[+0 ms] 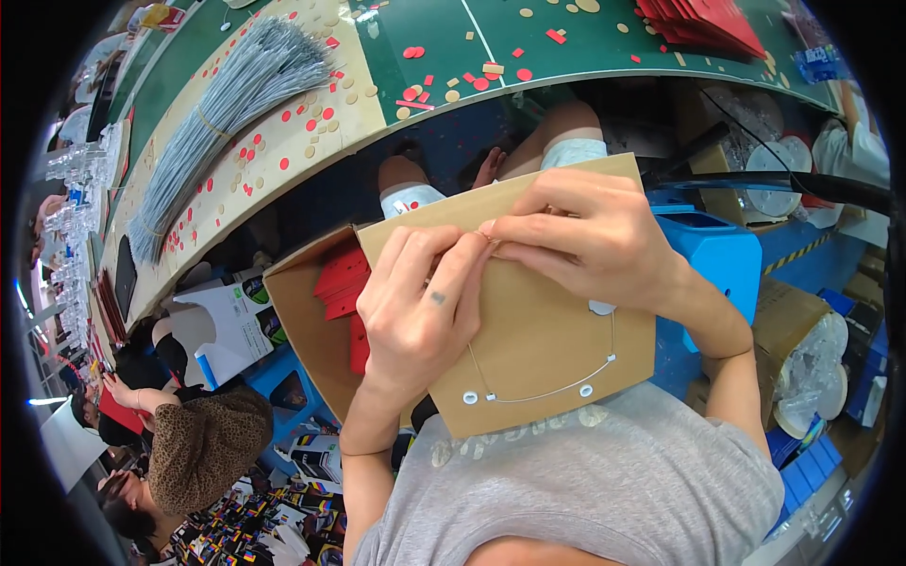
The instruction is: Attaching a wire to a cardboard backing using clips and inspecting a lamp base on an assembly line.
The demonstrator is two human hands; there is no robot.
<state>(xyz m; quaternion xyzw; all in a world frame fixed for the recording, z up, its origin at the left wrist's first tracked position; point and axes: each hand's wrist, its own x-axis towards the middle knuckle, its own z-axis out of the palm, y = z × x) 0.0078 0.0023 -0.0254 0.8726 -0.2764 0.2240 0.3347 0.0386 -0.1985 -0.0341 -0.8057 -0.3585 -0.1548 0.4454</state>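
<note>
From my remote seat, I see the brown cardboard panel (538, 330) between the green counter (425, 38) and the grey T-shirt (604, 472). The left hand (415, 297) and right hand (590, 236) are pinched narrow, meeting over its upper part — what they grip is too small to tell. I'd keep both pinches light, the panel steady, and the white cord (552, 390) unsnagged.

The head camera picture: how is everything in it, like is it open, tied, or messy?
Left hand: fingertips pinched together
Right hand: pinched, meeting the left hand's fingertips
Brown board: flat, near edge by the grey shirt
White cord: curved across the board
Grey wire bundle: banded, slightly bent
Cardboard box: open, red cards inside
Small red and tan pieces: scattered on the table
Red sheets: piled up
</note>
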